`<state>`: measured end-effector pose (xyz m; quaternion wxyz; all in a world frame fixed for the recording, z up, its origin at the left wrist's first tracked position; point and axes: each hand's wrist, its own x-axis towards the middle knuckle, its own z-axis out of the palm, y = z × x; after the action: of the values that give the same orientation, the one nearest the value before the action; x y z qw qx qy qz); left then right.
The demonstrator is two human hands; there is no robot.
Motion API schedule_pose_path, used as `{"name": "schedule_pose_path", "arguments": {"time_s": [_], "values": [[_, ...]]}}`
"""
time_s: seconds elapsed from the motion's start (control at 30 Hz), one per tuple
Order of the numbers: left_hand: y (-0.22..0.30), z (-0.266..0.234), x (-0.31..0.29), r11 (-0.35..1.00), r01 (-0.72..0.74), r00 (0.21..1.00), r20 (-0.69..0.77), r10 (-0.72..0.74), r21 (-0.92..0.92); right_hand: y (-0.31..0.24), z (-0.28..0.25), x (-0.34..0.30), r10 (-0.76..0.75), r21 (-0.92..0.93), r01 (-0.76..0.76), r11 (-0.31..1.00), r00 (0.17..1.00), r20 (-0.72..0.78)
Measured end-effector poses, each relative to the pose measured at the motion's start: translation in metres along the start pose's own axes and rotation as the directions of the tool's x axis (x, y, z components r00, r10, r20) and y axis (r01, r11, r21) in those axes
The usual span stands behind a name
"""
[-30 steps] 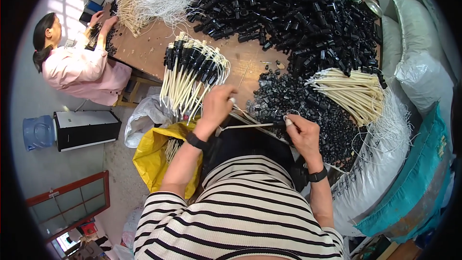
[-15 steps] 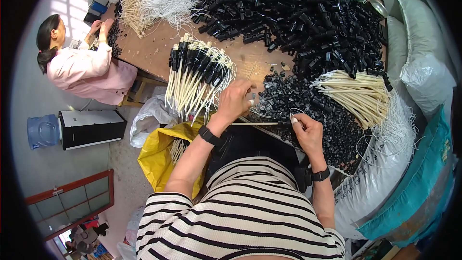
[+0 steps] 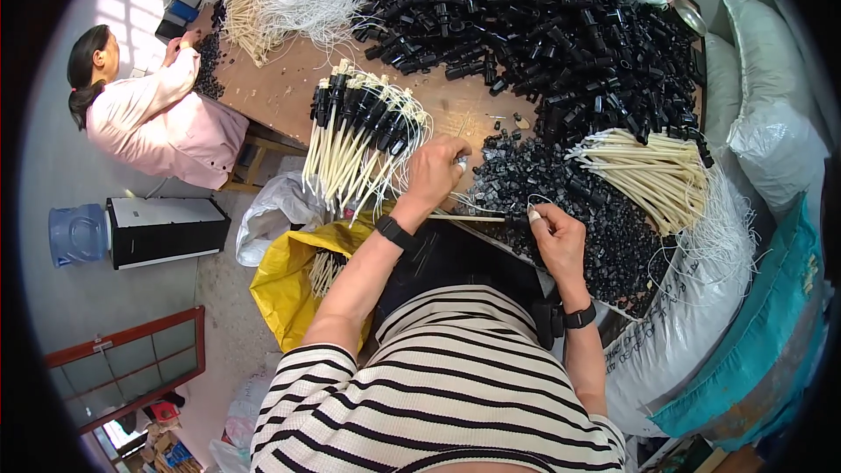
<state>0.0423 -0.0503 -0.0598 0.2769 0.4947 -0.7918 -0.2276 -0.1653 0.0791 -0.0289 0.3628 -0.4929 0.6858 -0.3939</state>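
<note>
My right hand (image 3: 561,238) pinches the black fitting at the right end of a thin cream stick (image 3: 473,218), which lies level in front of my body at the table's near edge. A thin white cord loops above its fingertips. Slightly beyond the stick, over the bare tabletop, is my left hand (image 3: 434,171), its fingers curled together and a white wrap on one fingertip. What they hold, if anything, is too small to make out. Beside it on the left stands a bundle of cream sticks (image 3: 359,136) with black fittings and white cords. Small dark clear pieces (image 3: 526,171) lie between my hands.
A big heap of black plastic fittings (image 3: 561,35) covers the far right of the table (image 3: 272,92). Corded sticks (image 3: 644,177) lie at right, more (image 3: 263,9) at far left. A yellow bag (image 3: 280,285) hangs near my left arm. Another person (image 3: 158,114) works at the left.
My left hand has shifted slightly away from me, and its fingers are more curled. The right hand and the stick stay nearly in place. The other person's arms have moved.
</note>
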Motion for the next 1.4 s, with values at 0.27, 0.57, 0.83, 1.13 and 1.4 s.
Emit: {"name": "schedule_pose_path", "arguments": {"time_s": [0.27, 0.57, 0.83, 1.13, 1.4], "values": [[0.097, 0.008, -0.030, 0.823, -0.167, 0.965, 0.080, 0.248, -0.543, 0.000, 0.010, 0.007, -0.016, 0.057, 0.017, 0.998, 1.000, -0.022], [0.097, -0.001, -0.033, 0.729, 0.226, 0.974, 0.127, -0.188, -0.646, -0.018, 0.018, -0.003, -0.333, -0.220, 0.292, 0.931, 0.925, -0.182], [0.085, 0.008, -0.030, 0.823, 0.172, 0.985, 0.104, -0.137, -0.542, -0.017, 0.019, -0.004, -0.565, -0.389, 0.472, 0.791, 0.808, -0.167], [0.088, 0.002, -0.024, 0.950, -0.079, 0.995, -0.075, 0.059, -0.301, -0.030, -0.001, -0.003, -0.129, 0.088, 0.134, 0.987, 0.990, -0.061], [0.088, -0.003, -0.017, 0.933, -0.107, 0.994, -0.005, 0.112, -0.345, -0.019, -0.005, -0.002, -0.421, 0.065, 0.420, 0.905, 0.907, 0.008]]}}
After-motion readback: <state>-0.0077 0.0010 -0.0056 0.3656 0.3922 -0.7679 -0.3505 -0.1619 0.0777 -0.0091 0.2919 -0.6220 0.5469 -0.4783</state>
